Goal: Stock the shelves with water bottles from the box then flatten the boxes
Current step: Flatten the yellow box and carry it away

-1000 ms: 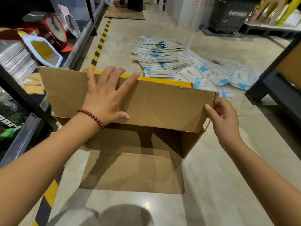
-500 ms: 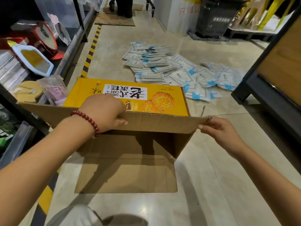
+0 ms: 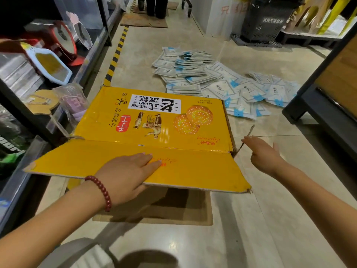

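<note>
A yellow box (image 3: pixel 154 120) lay on the tiled aisle floor (image 3: pixel 251 209) beside the shelving (image 3: pixel 29 117); left hand (image 3: pixel 127 175) pressed its flap, fingers straight; right hand (image 3: pixel 264 153) hovered loosely spread

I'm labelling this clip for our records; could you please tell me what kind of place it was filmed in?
Most likely a shop aisle during restocking. Goods fill the shelf on the left, packaged items are piled on the floor, and a black shopping basket stands beyond, while the left hand presses down the yellow cake box.
</note>
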A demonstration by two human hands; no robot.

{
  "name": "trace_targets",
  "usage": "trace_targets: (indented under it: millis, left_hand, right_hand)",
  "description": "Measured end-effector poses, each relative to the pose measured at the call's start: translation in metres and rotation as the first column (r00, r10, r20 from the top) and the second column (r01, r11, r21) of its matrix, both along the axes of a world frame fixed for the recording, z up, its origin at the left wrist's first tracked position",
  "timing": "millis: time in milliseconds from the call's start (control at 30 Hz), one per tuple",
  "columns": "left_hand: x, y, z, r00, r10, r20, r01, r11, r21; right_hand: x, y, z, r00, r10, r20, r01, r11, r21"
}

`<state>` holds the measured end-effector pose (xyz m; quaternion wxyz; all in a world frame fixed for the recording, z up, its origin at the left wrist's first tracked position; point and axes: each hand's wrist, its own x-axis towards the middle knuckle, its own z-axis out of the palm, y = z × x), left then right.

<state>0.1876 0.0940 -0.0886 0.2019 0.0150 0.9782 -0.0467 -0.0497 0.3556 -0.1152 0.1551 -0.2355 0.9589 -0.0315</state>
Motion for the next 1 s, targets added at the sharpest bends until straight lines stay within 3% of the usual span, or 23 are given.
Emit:
trace_targets:
  millis: [100,200,267,333,433,533,600,700,767,867,1000]
  left_hand:
    - [0.01,-0.001,-0.012,1.0,-0.014,-0.003,0.014,1.0,0.007]
    - [0.008,-0.002,-0.016,1.0,0.002,0.03,-0.003,1.0,0.029]
    - [0.005,-0.002,-0.018,0.999,0.019,0.027,-0.02,0.999,0.051]
    - [0.001,0.0,-0.018,1.0,0.019,0.024,-0.02,0.998,0.058]
    - [-0.003,0.0,-0.02,0.999,0.001,0.035,-0.003,0.999,0.051]
    - [-0.002,-0.002,-0.024,0.999,-0.004,0.039,0.003,1.0,0.024]
    - [-0.002,-0.005,-0.026,0.999,0.008,0.038,-0.009,0.999,0.043]
    - [0.0,-0.012,-0.029,0.998,0.03,0.046,-0.037,0.988,0.149]
    - [0.002,-0.025,-0.033,0.993,0.117,-0.025,-0.108,0.964,0.241]
    - [0.002,-0.063,-0.049,0.875,0.414,-0.251,-0.334,0.891,0.307]
    - [0.006,-0.134,-0.062,0.569,0.724,-0.391,-0.697,0.677,0.238]
  right_hand:
    - [-0.003,0.007,-0.004,0.977,0.108,-0.182,-0.098,0.993,0.063]
    - [-0.005,0.011,-0.005,0.979,0.122,-0.164,-0.099,0.984,0.146]
    - [0.003,0.01,-0.003,1.0,-0.012,-0.025,0.013,0.998,0.054]
    - [0.017,0.008,-0.002,0.966,-0.168,0.196,0.198,0.97,-0.144]
    - [0.034,0.003,-0.001,0.743,-0.269,0.613,0.533,0.791,-0.3]
    - [0.04,-0.007,-0.005,0.6,-0.25,0.76,0.65,0.706,-0.282]
    - [0.041,-0.017,-0.012,0.614,-0.25,0.748,0.66,0.683,-0.313]
    - [0.043,-0.037,-0.02,0.717,-0.288,0.634,0.637,0.639,-0.431]
    - [0.043,-0.049,-0.024,0.75,-0.309,0.585,0.619,0.638,-0.458]
    - [0.047,-0.065,-0.029,0.773,-0.305,0.556,0.591,0.666,-0.456]
    - [0.049,-0.069,-0.036,0.781,-0.326,0.533,0.595,0.649,-0.474]
